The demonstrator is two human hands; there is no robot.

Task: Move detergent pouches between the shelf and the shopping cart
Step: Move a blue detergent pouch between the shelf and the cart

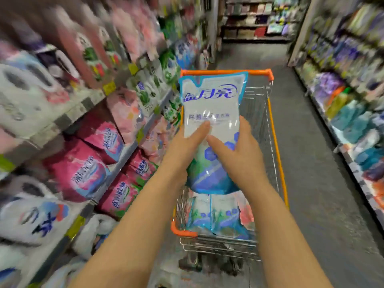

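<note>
Head view. Detergent pouch (212, 113) was held upright over the shopping cart (270, 74), its top edge overlapping the far orange rim in the picture. Big blue logo characters across the upper part, read as 蓝月亮; a smaller line below started 除菌, the rest lost to glare. Pouch was soft glossy plastic, pale and translucent up top with a light blue border and an angled top-left corner, then blue hexagons and a green-to-blue band toward the bottom.

Left hand (185, 146) gripped the lower left edge, thumb laid across the front, fingers behind and out of sight. Right hand (239, 150) gripped the lower right edge the same way, thumb on the front. The two thumb tips were close, not touching.

Cart was chrome wire mesh with orange plastic trim on rim and corners. Stacked pouches (220, 215) lay in the near end of the basket, same pale and blue print, one pinkish one at the right; the far end showed bare mesh.

Left shelf (83, 104) ran just beside the cart, with yellow price tags on its edges. Pink bags (83, 169) with white script, too blurred to read; white bags (37, 219) below with dark blue strokes, unreadable. Right shelf (342, 113) held blurred purple and teal packs. Grey aisle floor (311, 163) lay open between the cart and the right shelf.
</note>
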